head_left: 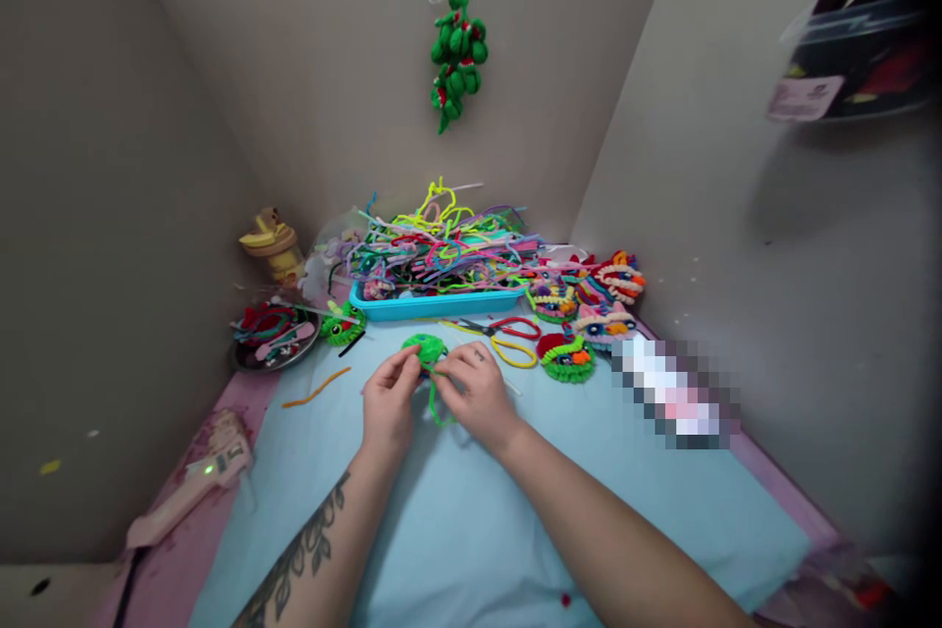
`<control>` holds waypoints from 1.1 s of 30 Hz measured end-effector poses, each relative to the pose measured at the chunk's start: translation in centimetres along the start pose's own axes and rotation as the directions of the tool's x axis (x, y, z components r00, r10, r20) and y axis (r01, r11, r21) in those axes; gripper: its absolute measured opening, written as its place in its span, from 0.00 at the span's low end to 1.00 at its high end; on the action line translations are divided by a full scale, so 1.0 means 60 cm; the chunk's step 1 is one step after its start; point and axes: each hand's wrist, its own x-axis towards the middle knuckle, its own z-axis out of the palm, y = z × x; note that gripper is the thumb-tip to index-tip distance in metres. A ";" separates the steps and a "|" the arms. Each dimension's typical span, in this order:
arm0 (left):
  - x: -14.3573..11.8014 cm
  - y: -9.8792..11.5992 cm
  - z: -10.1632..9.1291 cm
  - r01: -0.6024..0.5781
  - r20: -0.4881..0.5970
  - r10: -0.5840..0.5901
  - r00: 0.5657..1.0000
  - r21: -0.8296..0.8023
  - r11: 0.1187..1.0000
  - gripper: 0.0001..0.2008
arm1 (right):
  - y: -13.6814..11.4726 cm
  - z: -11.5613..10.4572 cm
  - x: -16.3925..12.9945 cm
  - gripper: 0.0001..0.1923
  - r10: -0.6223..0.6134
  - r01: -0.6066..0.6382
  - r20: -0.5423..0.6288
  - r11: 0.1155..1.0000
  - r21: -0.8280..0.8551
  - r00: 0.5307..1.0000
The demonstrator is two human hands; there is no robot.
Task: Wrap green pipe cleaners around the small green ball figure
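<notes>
Though small, green piece [428, 345] in 2 hands [389, 391] [477, 385].

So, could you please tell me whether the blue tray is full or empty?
Full: a tangle of colourful fuzzy stems heaps well above the blue tray's rim.

The light is soft and rather dim, seemingly from overhead, leaving the walls [353, 69] a flat grey. A broad, blurry shadow falls under the tub [868, 54] on the right, and fainter ones lie on the cloth [456, 549] beside the forearms [345, 535]. A green point glows on the glue gun [173, 510]. Wide-angle stretching tilts the corners, and black swallows the right edge. The tub is smeared; the fingers [456, 373] and green piece [427, 346] look clearer (though small). Coarse pixels mask a patch [673, 397] at right.
</notes>
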 end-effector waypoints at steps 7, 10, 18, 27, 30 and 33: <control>0.004 -0.001 0.003 0.039 -0.052 -0.042 0.998 -0.060 0.997 0.13 | -0.004 0.005 0.000 0.06 0.028 -0.027 -0.014 0.997 0.069 1.000; 0.002 -0.002 0.003 0.053 -0.026 -0.055 0.998 -0.068 0.996 0.14 | 0.000 0.009 0.003 0.05 0.146 -0.129 -0.072 0.971 0.202 0.987; 0.003 -0.002 -0.001 0.085 0.017 -0.083 0.996 -0.085 0.993 0.16 | 0.019 0.015 0.006 0.01 0.414 -0.352 -0.065 0.838 0.417 0.908; -0.002 0.005 0.005 0.158 0.003 -0.159 0.987 -0.072 0.985 0.18 | 0.022 0.015 0.006 0.02 0.393 -0.331 -0.143 0.884 0.329 0.908; 0.001 0.003 0.004 0.172 -0.009 -0.174 0.985 -0.079 0.982 0.18 | 0.019 0.014 0.006 0.04 0.359 -0.303 -0.236 0.921 0.245 0.903; 0.002 0.000 0.002 0.169 0.009 -0.169 0.986 -0.107 0.980 0.17 | 0.015 0.012 0.006 0.02 0.313 -0.274 -0.219 0.943 0.191 0.924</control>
